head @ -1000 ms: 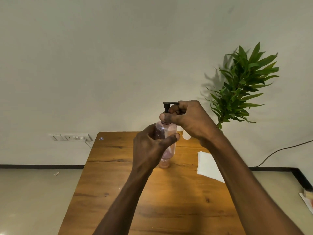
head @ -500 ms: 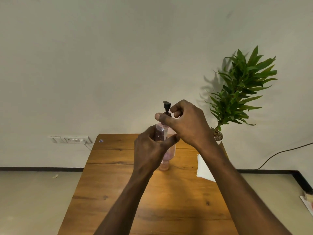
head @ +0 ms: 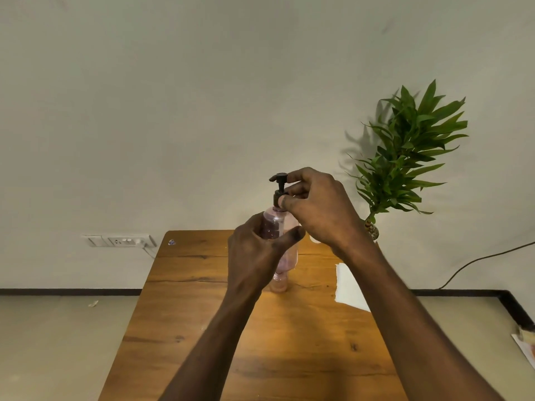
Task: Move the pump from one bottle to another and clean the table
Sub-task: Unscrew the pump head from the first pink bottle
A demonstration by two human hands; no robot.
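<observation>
The right hand (head: 321, 206) pinches the pump (head: 279, 189) at its collar, thumb and fingers closed narrowly around the black neck just above the bottle mouth. Below them, the left hand (head: 254, 253) wraps the bottle (head: 282, 238), fingers curled around its pink body and holding it upright and lifted above the table (head: 202, 314). A white cloth (head: 347, 287) lies on the wood to the right of both hands; a plant (head: 405, 157) stands beyond the right wrist. Likely risks: the smooth bottle could turn in the left grip as the collar is twisted, or liquid could drip onto the wood if the pump comes free while tilted.
</observation>
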